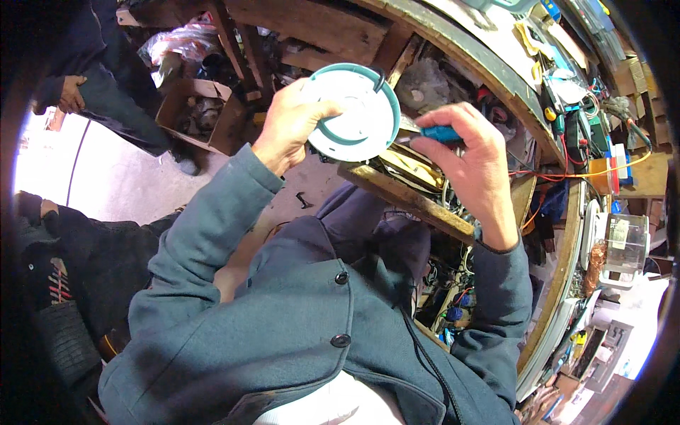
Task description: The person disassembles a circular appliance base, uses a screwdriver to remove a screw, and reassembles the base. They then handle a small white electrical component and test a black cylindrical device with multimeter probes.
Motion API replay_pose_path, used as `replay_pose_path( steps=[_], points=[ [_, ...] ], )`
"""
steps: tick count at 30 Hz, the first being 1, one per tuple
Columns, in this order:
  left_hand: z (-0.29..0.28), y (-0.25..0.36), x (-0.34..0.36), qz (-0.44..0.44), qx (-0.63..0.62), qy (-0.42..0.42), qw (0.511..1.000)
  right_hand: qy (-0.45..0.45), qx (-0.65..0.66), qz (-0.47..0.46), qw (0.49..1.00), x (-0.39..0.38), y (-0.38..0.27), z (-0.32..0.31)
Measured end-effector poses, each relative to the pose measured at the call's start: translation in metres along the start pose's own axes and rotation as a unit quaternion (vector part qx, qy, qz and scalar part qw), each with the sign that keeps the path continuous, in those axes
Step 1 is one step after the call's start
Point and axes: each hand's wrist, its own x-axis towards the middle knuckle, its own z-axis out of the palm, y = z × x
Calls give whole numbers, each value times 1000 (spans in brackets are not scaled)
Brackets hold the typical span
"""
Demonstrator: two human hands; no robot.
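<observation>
My left hand [294,124] grips a round white plastic housing [361,117] with a raised greenish rim, its thumb lying over the inner face. A short piece of black cord shows at the housing's upper edge. To the right, my right hand [467,145] is closed around the blue handle of a screwdriver [440,133]. The screwdriver's thin shaft points left toward the housing's rim; whether the two touch, I cannot tell. Both hands are raised in front of my body, above an open drawer.
The open wooden drawer [418,198] holds wires and parts. On the right, a workbench [489,64] carries tools, cables and a clear plastic container [625,248]. At the far left stands another person [106,92], near a cardboard box [195,117]. Dark clothing [92,255] shows at lower left.
</observation>
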Motion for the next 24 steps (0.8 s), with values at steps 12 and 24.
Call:
replay_pose_path(
  steps=[12, 24],
  points=[
    [3, 0, -3, 12, 8, 10, 1000, 10, 1, -35, 999, 13, -5, 43],
    [2, 0, -5, 27, 19, 5, 999, -19, -33, -103, 994, 21, -10, 47]
  ],
)
